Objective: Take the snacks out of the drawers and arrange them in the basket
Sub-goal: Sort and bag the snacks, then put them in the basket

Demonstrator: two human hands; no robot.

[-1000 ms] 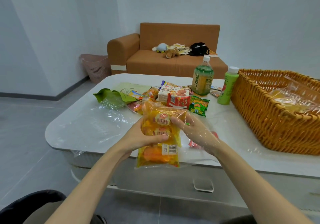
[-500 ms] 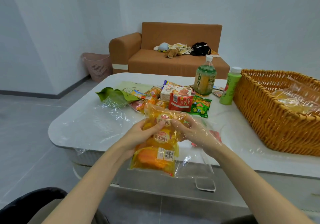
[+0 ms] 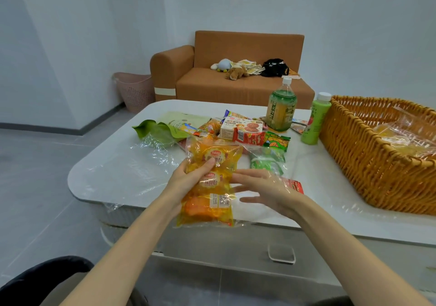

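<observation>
Clear packets [image 3: 398, 138] are kept in the basket [image 3: 377, 168]. The bread bag [image 3: 210, 187] is grasped by the left hand [image 3: 186, 180]; fingers [image 3: 246, 175] of the right hand [image 3: 269, 192] are released.

The left hand [image 3: 188, 180] gripped the yellow bread bag [image 3: 207, 201] by its left edge, thumb across the front. Just right of that grip, the right hand [image 3: 269, 191] reached toward the bag with straight fingers. The wicker basket [image 3: 368, 164] stood farther right.
</observation>
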